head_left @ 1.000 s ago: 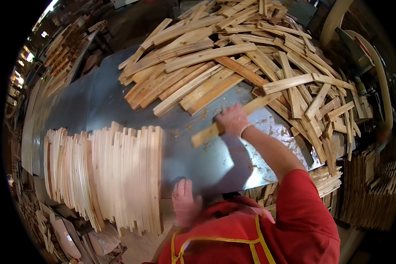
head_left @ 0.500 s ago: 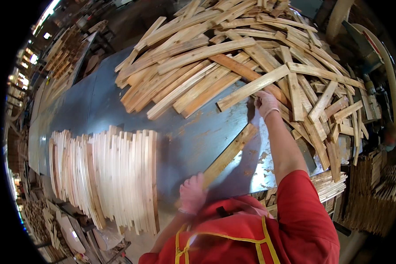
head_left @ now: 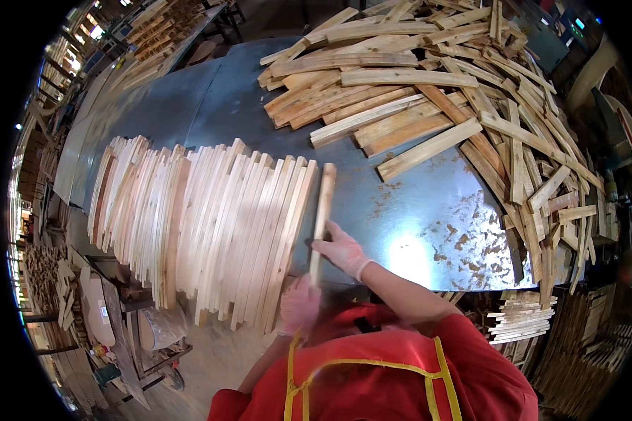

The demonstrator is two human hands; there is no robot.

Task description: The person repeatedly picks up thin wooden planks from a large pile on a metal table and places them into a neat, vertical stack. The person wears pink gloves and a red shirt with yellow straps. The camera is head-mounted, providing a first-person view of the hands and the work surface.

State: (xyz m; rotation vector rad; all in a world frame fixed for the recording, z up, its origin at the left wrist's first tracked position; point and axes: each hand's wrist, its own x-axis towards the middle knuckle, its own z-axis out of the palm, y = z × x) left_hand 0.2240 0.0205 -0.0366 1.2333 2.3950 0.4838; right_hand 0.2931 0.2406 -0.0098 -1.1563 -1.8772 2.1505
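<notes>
A wooden slat (head_left: 324, 193) stands on its narrow edge just right of the row of slats, with a thin gap between them. My left hand (head_left: 300, 303), in a pale glove, is closed round its near end. Higher up, my right hand (head_left: 342, 251), gloved too, pinches the same slat between thumb and fingers. The row of slats (head_left: 218, 217) stands side by side on edge at the left, its near ends jutting past the table's edge. A loose pile of wooden slats (head_left: 400, 77) lies at the far right, some crossing each other.
The blue-grey metal table (head_left: 372, 210) has sawdust flakes scattered at its right. Below its right edge stands a stack of slats (head_left: 519, 319). A wooden cart-like frame (head_left: 130, 337) is at the lower left. More wood (head_left: 165, 31) lies stacked at the far left.
The slat has swung from slanting on the table to standing beside the row. My right hand has come from the pile to grip it. The view has shifted.
</notes>
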